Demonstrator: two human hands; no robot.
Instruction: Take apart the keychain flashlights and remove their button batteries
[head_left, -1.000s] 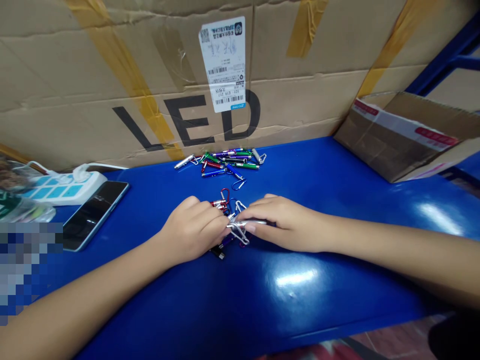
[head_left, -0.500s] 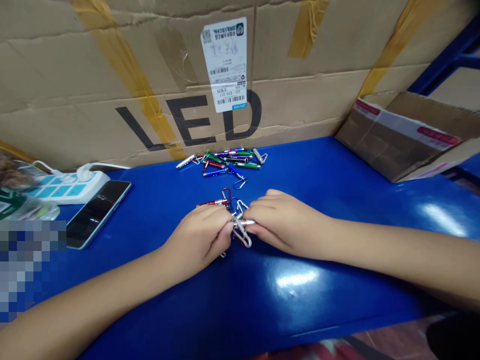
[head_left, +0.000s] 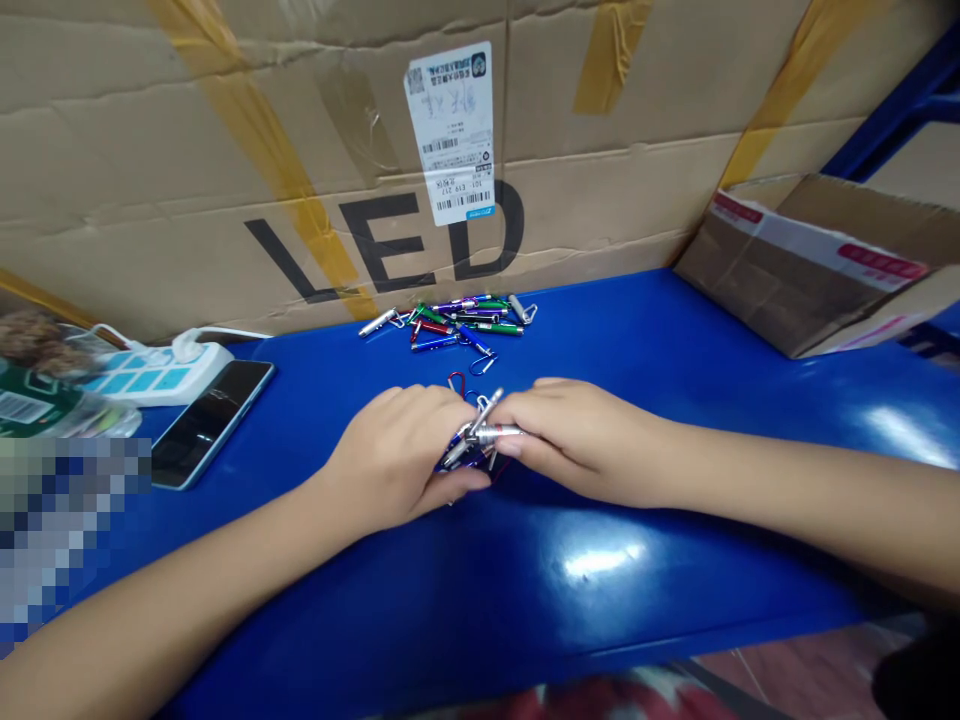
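My right hand (head_left: 581, 440) pinches a silver mini flashlight (head_left: 495, 432) between thumb and fingers, above the middle of the blue table. A pale carabiner clip (head_left: 489, 405) tilts up from its left end. Close on the left is my left hand (head_left: 409, 450), its thumb spread away from the fingers. Between that thumb and the fingers several more small flashlights show, with blue and silver bodies, lying beneath; my fingers hide part of them. A red carabiner clip (head_left: 457, 382) pokes out behind my left hand.
Farther back lies a pile of colored mini flashlights (head_left: 469, 318) against a large cardboard box (head_left: 600, 210). A phone (head_left: 214, 425) and a white power strip (head_left: 161, 372) are on the left, beside a green plastic package (head_left: 37, 400). An open carton (head_left: 795, 270) stands at the right.
My left thumb has moved away from its fingers, off the silver flashlight. The carabiner clip has swung from pointing down to pointing up. My right hand keeps its pinch.
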